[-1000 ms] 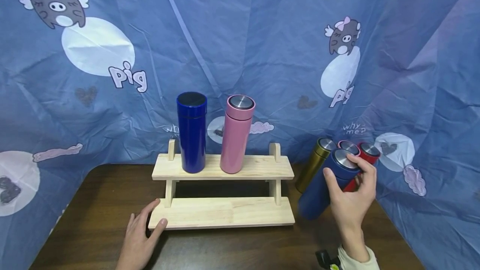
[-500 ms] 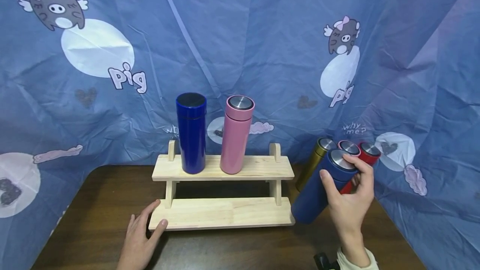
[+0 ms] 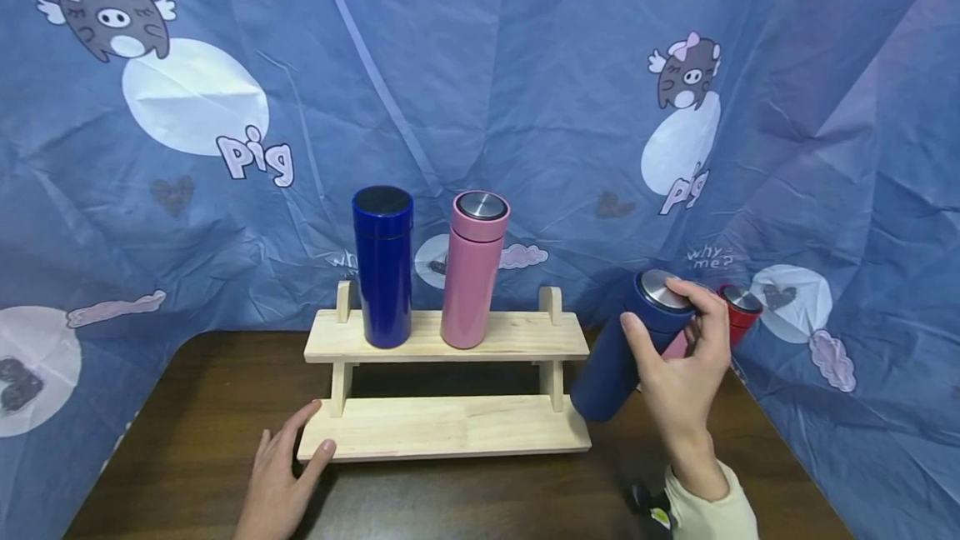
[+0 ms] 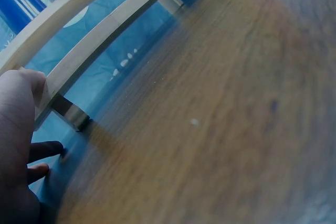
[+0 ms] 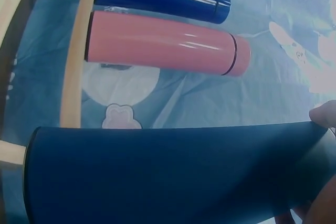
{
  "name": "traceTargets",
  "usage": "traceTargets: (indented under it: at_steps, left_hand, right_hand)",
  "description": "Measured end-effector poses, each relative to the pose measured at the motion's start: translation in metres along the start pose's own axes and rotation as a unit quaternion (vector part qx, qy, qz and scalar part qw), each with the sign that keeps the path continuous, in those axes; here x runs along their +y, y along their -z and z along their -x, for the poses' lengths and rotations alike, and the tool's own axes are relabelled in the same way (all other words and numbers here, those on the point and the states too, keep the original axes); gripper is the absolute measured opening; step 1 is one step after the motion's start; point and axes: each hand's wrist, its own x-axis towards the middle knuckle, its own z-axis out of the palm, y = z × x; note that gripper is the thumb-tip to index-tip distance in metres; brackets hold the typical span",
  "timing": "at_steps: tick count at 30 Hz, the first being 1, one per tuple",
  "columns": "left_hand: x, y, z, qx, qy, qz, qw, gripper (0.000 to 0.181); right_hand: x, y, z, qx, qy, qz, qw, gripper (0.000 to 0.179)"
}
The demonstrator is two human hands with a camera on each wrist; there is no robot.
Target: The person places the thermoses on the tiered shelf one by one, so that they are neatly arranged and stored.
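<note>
My right hand [image 3: 686, 377] grips a dark blue thermos bottle [image 3: 611, 369] by its steel-topped cap, with the thumb on the near side and fingers on the far side. The bottle leans with its base toward the right end of a two-tier wooden rack [image 3: 450, 432]; in the right wrist view its body [image 5: 152, 174] fills the foreground. My left hand [image 3: 276, 473] holds the left end of the rack's lower shelf between thumb and index finger. On the upper shelf stand a glossy blue thermos [image 3: 385, 273] and a pink thermos [image 3: 474, 282], both upright.
Behind my right hand stand a red thermos [image 3: 741, 307] and a pinkish one [image 3: 677, 346], partly hidden. Patterned blue cloth [image 3: 570, 107] hangs behind the brown table [image 3: 465, 498].
My right hand has moved the dark blue thermos left and slightly up, away from the other bottles to the rack's right end. The gold thermos is now hidden behind it. My left hand stays put.
</note>
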Motion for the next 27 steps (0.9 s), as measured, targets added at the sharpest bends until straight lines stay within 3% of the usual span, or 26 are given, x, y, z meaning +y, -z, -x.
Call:
traceTargets:
  at_steps: [5, 12, 22, 27]
  left_hand:
    - [-0.002, -0.001, 0.0, 0.003, -0.004, 0.001, 1.0, 0.057]
    - [-0.002, -0.001, 0.001, 0.005, -0.009, 0.004, 0.9999, 0.057]
    - [0.001, 0.0, 0.0, -0.002, 0.0, 0.0, 1.0, 0.057]
    - [0.001, 0.0, 0.001, -0.002, 0.0, 0.001, 1.0, 0.057]
  right_hand:
    - [-0.004, -0.013, -0.013, -0.013, -0.005, -0.011, 0.9998, 0.059]
    - [-0.003, -0.031, -0.026, -0.035, -0.001, 0.018, 0.9992, 0.057]
    - [0.002, -0.052, -0.034, -0.046, -0.026, 0.027, 0.9982, 0.06]
    - [0.006, -0.06, -0.035, -0.053, -0.015, 0.03, 0.998, 0.059]
